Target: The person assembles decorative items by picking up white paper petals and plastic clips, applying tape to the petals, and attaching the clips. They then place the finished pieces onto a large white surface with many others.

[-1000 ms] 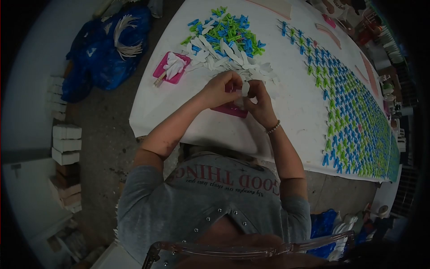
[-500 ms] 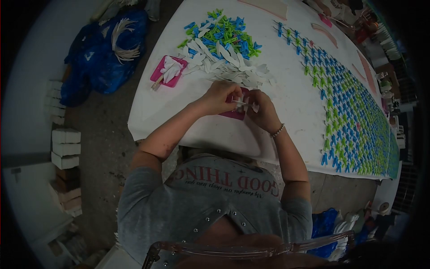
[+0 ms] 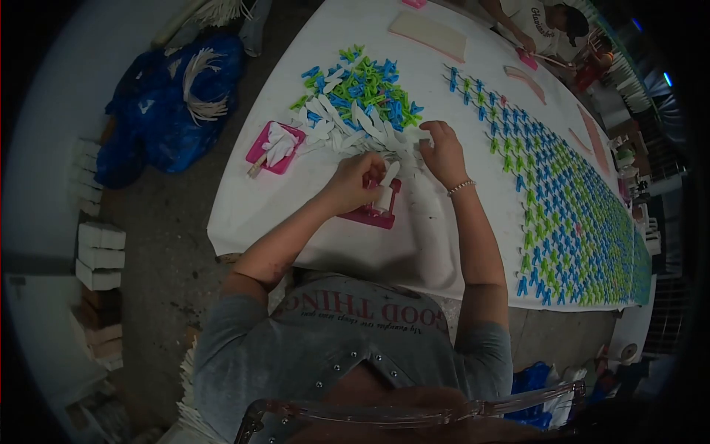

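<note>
My left hand [image 3: 356,182] is closed around a thin white leaf-shaped piece [image 3: 390,175] and hovers over a small pink tray [image 3: 377,220]. Its fingers cover much of the tray. Farther out, my right hand [image 3: 444,154] pinches what looks like a small whitish piece [image 3: 424,136] at the right edge of a loose pile of white leaf-shaped pieces [image 3: 379,132]. Right behind that pile lies a heap of blue and green clothespins [image 3: 370,83]. A second pink tray [image 3: 279,167] at the left holds a crumpled white cloth-like thing [image 3: 279,142] and a brush [image 3: 257,167].
Rows of blue and green clothespins [image 3: 551,200] cover the right side of the white table [image 3: 333,250]. Flat pale boards [image 3: 429,35] lie toward the far edge. Across the table a person [image 3: 540,29] works. A blue bag [image 3: 174,111] stands on the floor at left.
My hands have parted. The right one moved up and away toward the white pile, while the left dropped slightly nearer me with the white piece. The view has shifted a little.
</note>
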